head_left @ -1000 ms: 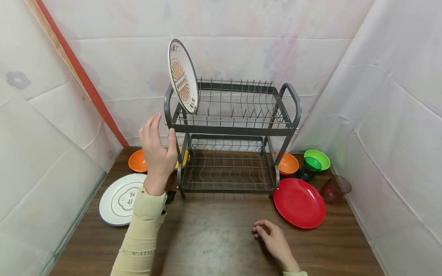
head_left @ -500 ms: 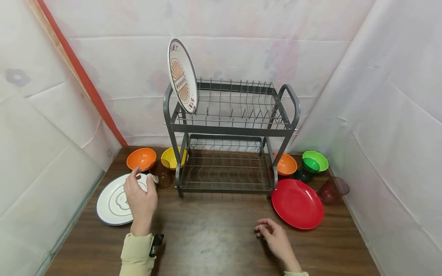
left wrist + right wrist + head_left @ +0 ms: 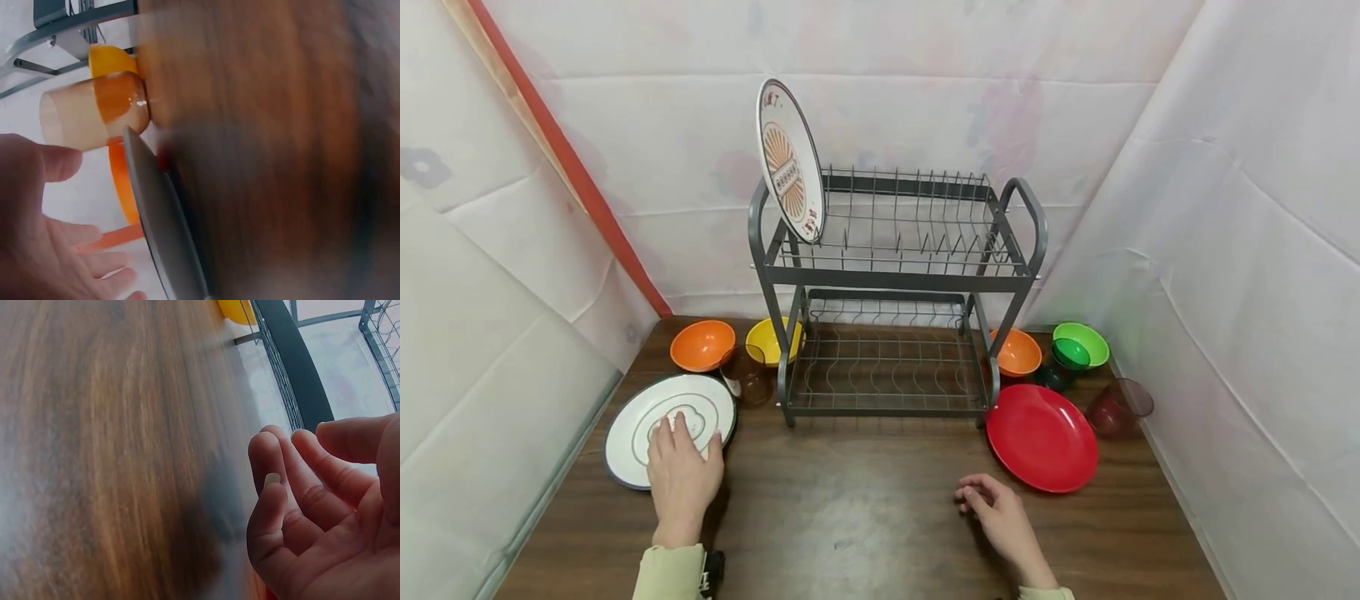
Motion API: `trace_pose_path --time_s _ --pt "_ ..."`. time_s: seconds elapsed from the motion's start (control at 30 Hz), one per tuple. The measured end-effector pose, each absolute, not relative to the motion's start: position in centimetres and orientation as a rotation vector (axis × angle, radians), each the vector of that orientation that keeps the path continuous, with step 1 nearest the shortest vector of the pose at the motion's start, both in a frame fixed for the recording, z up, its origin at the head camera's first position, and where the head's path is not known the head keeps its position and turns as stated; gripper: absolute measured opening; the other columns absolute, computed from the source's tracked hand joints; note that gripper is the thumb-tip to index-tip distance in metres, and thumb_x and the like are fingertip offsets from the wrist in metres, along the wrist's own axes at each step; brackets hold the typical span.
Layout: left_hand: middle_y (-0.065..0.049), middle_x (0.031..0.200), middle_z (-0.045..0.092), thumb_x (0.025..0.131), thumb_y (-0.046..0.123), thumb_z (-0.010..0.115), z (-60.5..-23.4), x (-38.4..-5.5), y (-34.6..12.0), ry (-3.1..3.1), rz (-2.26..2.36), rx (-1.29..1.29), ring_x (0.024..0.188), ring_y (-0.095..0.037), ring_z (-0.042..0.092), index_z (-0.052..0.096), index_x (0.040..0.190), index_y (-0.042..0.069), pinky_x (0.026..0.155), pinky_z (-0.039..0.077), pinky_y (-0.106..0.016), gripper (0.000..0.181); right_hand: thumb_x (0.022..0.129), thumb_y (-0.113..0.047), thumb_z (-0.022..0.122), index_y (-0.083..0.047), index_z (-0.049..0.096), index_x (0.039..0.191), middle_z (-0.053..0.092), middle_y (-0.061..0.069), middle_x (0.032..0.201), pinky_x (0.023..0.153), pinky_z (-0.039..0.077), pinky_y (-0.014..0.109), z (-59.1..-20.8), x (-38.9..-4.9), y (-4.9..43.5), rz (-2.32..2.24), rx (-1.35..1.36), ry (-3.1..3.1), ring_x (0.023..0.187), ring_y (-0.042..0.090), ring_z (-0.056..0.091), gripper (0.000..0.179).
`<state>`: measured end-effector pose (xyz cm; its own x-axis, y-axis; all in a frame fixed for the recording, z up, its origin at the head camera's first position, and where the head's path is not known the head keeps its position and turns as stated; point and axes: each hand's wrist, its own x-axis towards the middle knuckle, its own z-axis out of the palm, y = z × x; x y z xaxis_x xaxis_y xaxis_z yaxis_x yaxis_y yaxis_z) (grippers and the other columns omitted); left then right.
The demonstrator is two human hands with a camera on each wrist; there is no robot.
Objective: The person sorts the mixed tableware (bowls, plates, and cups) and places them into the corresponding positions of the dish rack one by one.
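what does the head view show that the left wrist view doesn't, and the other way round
Only head: the right hand, the light green bowl and the patterned plate leaning in the rack.

Only left wrist: a gap between the left hand's fingertips and the white plate.

Both: that hand, that plate, part of the rack, the yellow bowl.

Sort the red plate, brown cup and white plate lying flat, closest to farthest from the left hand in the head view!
1. White plate: lying flat, beside the left hand.
2. Brown cup: beyond the plate's edge, left of the rack.
3. Red plate: over on the right side.
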<state>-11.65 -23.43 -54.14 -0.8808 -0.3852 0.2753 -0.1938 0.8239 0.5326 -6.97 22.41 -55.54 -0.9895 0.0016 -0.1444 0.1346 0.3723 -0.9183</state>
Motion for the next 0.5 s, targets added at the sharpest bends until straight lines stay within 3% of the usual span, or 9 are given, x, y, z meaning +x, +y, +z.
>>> trace_pose_path --time_s 0.23,0.33,0.5 --pt "-0.044 0.151 0.013 0.098 0.04 0.056 -54.8 -11.2 -24.3 -2.939 -0.718 0.483 0.14 -0.059 0.01 0.024 0.146 -0.018 0.109 0.016 -0.069 0.082 0.098 -0.006 0.06 0.0 0.067 0.109 0.072 0.007 0.093 0.066 0.049 0.026 -55.5 -7.2 22.1 -1.685 0.122 2.49 0.078 0.018 0.068 0.014" --pt "-0.044 0.149 0.017 0.098 0.038 0.058 -54.8 -11.1 -24.6 -3.022 -0.658 0.41 0.137 -0.06 0.015 0.032 0.144 -0.017 0.107 0.019 -0.069 0.076 0.098 -0.006 0.06 0.0 0.067 0.108 0.072 0.007 0.093 0.066 0.05 0.026 -55.6 -7.2 22.1 -1.682 0.113 2.49 0.078 0.019 0.068 0.014" --pt "-0.042 0.142 0.033 0.093 0.02 0.067 -54.5 -10.3 -25.1 -3.034 -0.483 0.251 0.128 -0.06 0.031 0.052 0.133 -0.008 0.097 0.033 -0.071 0.051 0.098 -0.007 0.06 0.0 0.067 0.109 0.072 0.007 0.093 0.066 0.049 0.026 -55.6 -7.1 22.0 -1.675 0.11 2.482 0.079 0.019 0.068 0.014"
